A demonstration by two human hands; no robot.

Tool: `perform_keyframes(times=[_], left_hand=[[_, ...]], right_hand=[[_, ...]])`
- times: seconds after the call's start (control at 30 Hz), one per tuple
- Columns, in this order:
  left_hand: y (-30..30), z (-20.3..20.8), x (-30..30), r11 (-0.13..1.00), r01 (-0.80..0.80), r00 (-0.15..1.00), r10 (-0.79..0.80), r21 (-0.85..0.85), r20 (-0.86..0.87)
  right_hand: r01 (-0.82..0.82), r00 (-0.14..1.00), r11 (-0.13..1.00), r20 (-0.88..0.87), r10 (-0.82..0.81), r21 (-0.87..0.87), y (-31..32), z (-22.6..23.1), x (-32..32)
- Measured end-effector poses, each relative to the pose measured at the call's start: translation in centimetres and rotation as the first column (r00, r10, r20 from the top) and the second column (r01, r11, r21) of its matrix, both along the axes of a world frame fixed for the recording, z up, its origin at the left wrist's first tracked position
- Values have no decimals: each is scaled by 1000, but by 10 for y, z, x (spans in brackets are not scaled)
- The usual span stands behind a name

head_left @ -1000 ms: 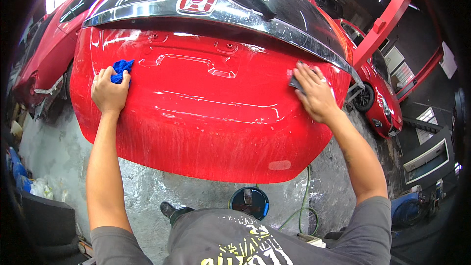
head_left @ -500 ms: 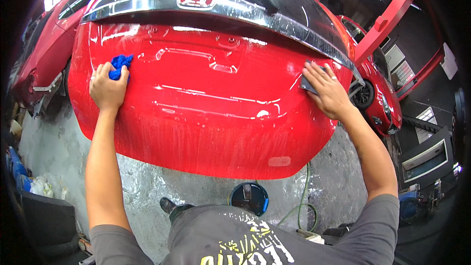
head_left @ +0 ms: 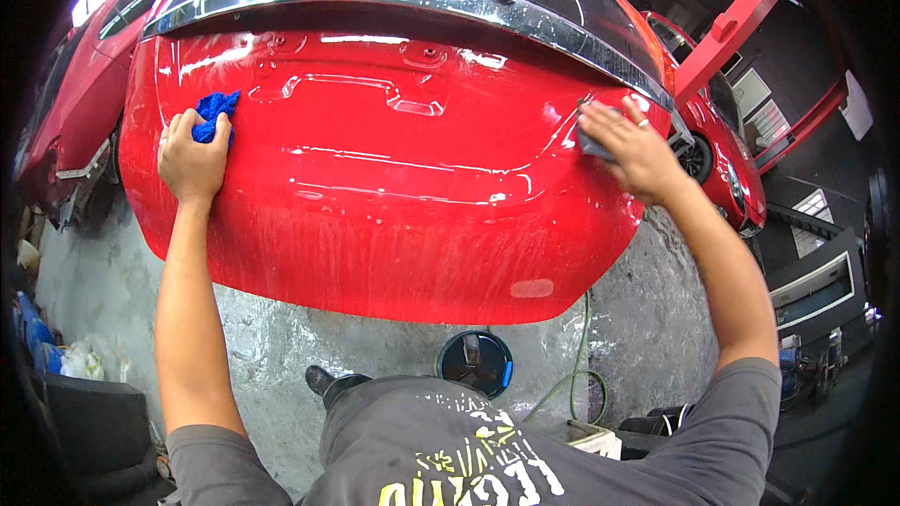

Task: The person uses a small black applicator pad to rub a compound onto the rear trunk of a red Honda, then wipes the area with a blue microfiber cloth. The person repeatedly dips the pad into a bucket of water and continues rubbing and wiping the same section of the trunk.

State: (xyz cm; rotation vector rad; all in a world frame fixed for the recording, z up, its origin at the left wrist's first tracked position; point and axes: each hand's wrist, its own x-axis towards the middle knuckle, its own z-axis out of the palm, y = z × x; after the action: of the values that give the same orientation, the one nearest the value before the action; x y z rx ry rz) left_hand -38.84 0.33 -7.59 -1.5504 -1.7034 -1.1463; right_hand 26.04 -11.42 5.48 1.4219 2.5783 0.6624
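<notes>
A wet red car tailgate (head_left: 375,253) lies in front of me, with pale runs of liquid down its lower part. My left hand (head_left: 192,157) rests at its left side, fingers curled round a crumpled blue cloth (head_left: 217,112). Near the right edge, my right hand (head_left: 636,152) is laid over a dark grey sheet of sandpaper (head_left: 592,144), pressing it to the paint with fingers nearly straight and slightly blurred. Most of the sheet is hidden beneath the palm and fingers.
A chrome strip (head_left: 553,30) with a badge crosses above the panel. Below stands a round dark bucket (head_left: 475,364) on the wet floor, beside a green hose (head_left: 583,375). Red cars flank both sides; a red lift post (head_left: 736,23) rises at the right.
My right hand has slid slightly to the right across the panel with the sandpaper. The left hand keeps its place with the cloth. The whole view has shifted a little.
</notes>
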Motion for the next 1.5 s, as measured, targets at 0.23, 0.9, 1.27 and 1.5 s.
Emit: perform_keyframes(times=[0.23, 0.9, 1.27, 1.5], left_hand=[[-3, -5, -4, 1000, -14, 1000, 15, 8, -14], [-4, 3, 1, 1000, 6, 999, -6, -2, -35], [-3, 11, -11, 992, 118, 990, -120, -37, -79], [60, 32, -154, 977, 198, 967, -182, 76, -179]], right_hand=[[-216, 956, 975, -214, 200, -51, -34, -73, -80], [27, 990, 990, -144, -7, 139, -50, -81, -88], [-111, 907, 982, -389, 163, 151, 59, -111, -372], [26, 961, 999, -275, -16, 34, 17, -95, -302]])
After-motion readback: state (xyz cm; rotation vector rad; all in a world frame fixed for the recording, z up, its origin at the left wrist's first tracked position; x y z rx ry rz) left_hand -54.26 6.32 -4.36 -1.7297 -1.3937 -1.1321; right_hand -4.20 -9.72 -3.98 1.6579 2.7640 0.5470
